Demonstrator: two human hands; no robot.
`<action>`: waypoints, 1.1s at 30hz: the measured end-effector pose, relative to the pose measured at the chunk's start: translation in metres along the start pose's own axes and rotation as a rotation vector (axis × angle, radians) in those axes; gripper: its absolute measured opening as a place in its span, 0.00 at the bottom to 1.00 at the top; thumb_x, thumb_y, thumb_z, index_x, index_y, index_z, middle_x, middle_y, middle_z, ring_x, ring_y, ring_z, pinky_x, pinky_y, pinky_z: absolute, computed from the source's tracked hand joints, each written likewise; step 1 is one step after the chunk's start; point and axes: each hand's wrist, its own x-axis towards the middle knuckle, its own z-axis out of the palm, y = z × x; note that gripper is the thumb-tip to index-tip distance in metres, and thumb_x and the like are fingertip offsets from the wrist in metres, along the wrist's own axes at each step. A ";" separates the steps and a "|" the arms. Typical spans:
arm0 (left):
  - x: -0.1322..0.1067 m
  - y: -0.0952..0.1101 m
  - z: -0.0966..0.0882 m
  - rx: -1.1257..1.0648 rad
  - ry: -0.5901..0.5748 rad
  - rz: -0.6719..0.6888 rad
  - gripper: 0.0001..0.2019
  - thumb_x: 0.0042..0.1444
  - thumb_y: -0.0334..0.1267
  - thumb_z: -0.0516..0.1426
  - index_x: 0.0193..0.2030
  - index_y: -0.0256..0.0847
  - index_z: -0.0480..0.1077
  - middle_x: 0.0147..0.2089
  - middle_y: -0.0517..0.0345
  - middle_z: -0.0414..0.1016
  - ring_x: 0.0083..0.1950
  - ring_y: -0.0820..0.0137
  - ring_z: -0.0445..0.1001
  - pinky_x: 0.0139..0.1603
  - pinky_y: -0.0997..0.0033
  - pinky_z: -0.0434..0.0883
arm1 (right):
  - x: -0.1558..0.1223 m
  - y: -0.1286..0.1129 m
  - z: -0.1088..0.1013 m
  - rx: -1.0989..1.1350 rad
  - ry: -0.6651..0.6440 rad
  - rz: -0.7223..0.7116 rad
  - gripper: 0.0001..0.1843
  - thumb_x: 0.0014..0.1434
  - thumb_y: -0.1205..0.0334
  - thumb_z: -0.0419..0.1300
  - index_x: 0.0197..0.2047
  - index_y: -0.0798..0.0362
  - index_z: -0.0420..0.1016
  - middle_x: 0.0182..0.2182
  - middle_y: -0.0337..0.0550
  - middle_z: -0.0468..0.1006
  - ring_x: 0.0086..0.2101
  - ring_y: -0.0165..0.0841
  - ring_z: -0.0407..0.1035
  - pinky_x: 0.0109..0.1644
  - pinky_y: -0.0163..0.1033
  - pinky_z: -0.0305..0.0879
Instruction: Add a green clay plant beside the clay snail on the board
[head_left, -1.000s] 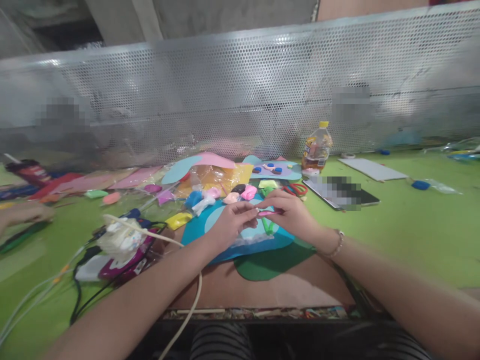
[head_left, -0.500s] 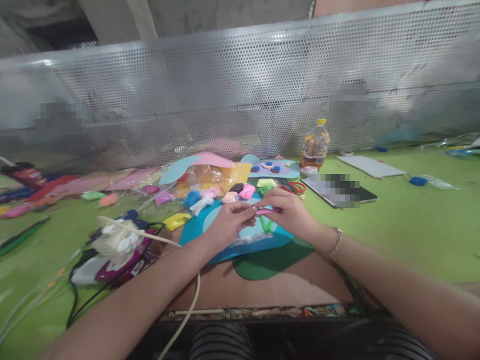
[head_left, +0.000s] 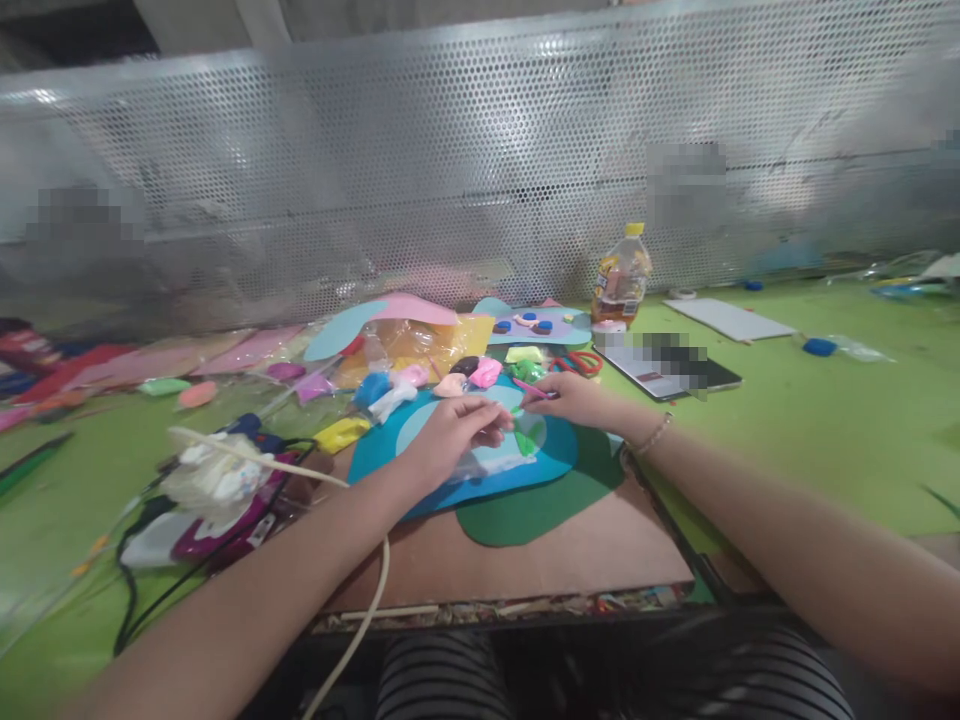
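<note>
My right hand (head_left: 576, 402) is closed on a thin pink clay tool (head_left: 528, 387), its tip pointing up and left. Opposite it, my left hand (head_left: 469, 428) has its fingers curled together in a pinch; whatever lies between them is too small to make out. Both hands hover over a blue cutout sheet (head_left: 424, 497) with a paler blue oval on it. On that sheet are green clay pieces (head_left: 529, 440) shaped like leaves, and a whitish strip (head_left: 499, 466) runs below them. Part of the sheet is hidden by my left hand and forearm.
Bags of coloured clay (head_left: 390, 400) lie behind the sheet, with red scissors (head_left: 581, 363) and a tablet (head_left: 667, 365) to the right. A bottle (head_left: 622, 280) stands near the perforated metal screen (head_left: 450, 180). Left are a power strip (head_left: 217, 535) and a cable (head_left: 375, 590).
My hands have drawn apart. The pink tool has swung from lying nearly level between them to a tilt in my right hand, and the green leaves show more. The view has shifted slightly.
</note>
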 end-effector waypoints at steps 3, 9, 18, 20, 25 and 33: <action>-0.001 0.000 0.002 0.038 -0.037 -0.015 0.11 0.48 0.45 0.62 0.27 0.37 0.75 0.31 0.54 0.74 0.28 0.74 0.68 0.31 0.73 0.66 | 0.004 0.011 0.000 -0.043 -0.010 -0.003 0.09 0.53 0.59 0.60 0.34 0.53 0.79 0.30 0.40 0.79 0.32 0.34 0.71 0.37 0.38 0.66; -0.003 0.001 0.002 0.062 -0.142 0.007 0.17 0.50 0.51 0.59 0.27 0.38 0.75 0.30 0.55 0.73 0.28 0.73 0.69 0.32 0.72 0.66 | 0.003 0.011 -0.004 -0.004 -0.026 0.031 0.08 0.52 0.61 0.61 0.34 0.52 0.80 0.33 0.41 0.79 0.35 0.34 0.72 0.39 0.37 0.67; -0.002 -0.003 -0.002 0.175 -0.186 0.017 0.17 0.52 0.51 0.57 0.27 0.38 0.73 0.29 0.57 0.72 0.28 0.74 0.69 0.34 0.73 0.67 | 0.000 0.008 -0.008 0.025 -0.110 0.083 0.10 0.52 0.60 0.59 0.35 0.54 0.80 0.30 0.40 0.78 0.30 0.30 0.69 0.33 0.35 0.64; -0.002 -0.003 -0.002 0.190 -0.197 0.015 0.17 0.53 0.51 0.57 0.28 0.38 0.73 0.29 0.57 0.72 0.29 0.74 0.69 0.34 0.72 0.67 | 0.001 0.010 -0.007 0.043 -0.132 0.111 0.11 0.52 0.61 0.60 0.36 0.54 0.80 0.32 0.41 0.79 0.34 0.32 0.70 0.37 0.35 0.65; -0.001 -0.005 -0.004 0.215 -0.215 0.018 0.17 0.55 0.51 0.56 0.29 0.38 0.72 0.29 0.59 0.72 0.29 0.75 0.69 0.36 0.72 0.68 | 0.002 0.010 -0.010 0.056 -0.192 0.113 0.13 0.51 0.59 0.60 0.38 0.55 0.80 0.35 0.42 0.79 0.37 0.35 0.70 0.41 0.36 0.64; -0.001 -0.005 -0.005 0.256 -0.231 0.019 0.17 0.56 0.51 0.54 0.29 0.38 0.71 0.30 0.58 0.72 0.30 0.74 0.69 0.37 0.71 0.69 | 0.002 0.011 -0.013 -0.017 -0.239 0.058 0.13 0.51 0.58 0.60 0.39 0.53 0.81 0.36 0.40 0.80 0.37 0.34 0.71 0.43 0.36 0.64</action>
